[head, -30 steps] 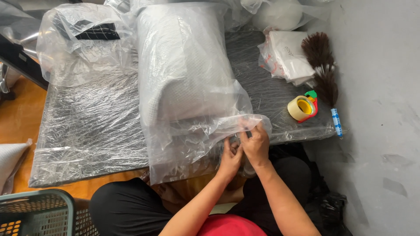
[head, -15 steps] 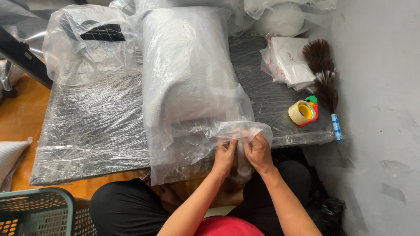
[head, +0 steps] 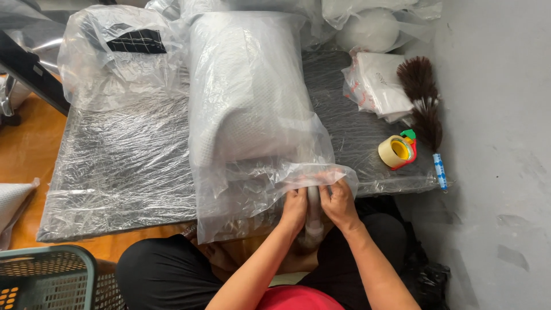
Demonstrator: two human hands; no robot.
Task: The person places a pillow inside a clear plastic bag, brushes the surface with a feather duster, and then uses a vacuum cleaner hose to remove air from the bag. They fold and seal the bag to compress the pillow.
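Right now the clear plastic bag (head: 252,172) around the white pillow (head: 247,97) lies along the wrapped table (head: 115,166), its open mouth at my edge. My left hand (head: 295,208) and right hand (head: 340,204), side by side, pinch that gathered mouth shut. Thin film could tear or slip loose if I pull hard. The tape roll (head: 397,150) sits well to the right.

One head-worn camera looks steeply down and forward from close above the person's lap, facing the low wrapped board (head: 115,172), with the grey wall (head: 493,143) along the right edge
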